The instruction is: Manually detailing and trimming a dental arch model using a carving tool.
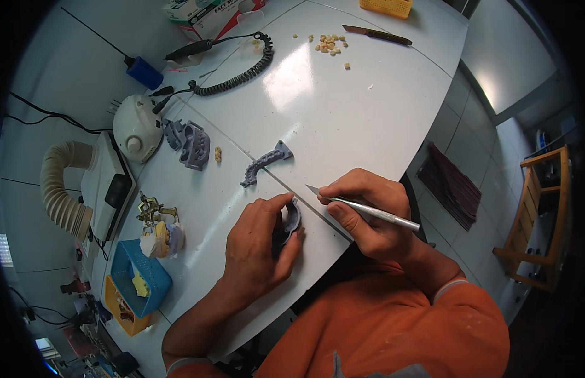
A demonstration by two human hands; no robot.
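Note:
A curved grey dental arch piece [294, 217] sits between the thumb and fingers of my left hand [258, 242], near the table's front edge; my fingers hide part of it. My right hand [371, 211] grips a slim silver craft knife [393, 218] like a pen. Its blade points toward the arch piece and stands apart from it. Just beyond my left hand, another grey arch piece with a flat triangular end [264, 165] rests on the white table. Farther left are grey dental models [195, 146] and a small tooth-coloured piece [218, 154].
On the left stand a plaster cast in a brass articulator [163, 238], a blue basket [141, 277], a yellow basket [135, 324], a ribbed hose [56, 183] and a white control unit [138, 129]. A coiled cord [242, 79], loose tooth-coloured bits [329, 44] and a brown-handled knife [384, 34] lie farther back.

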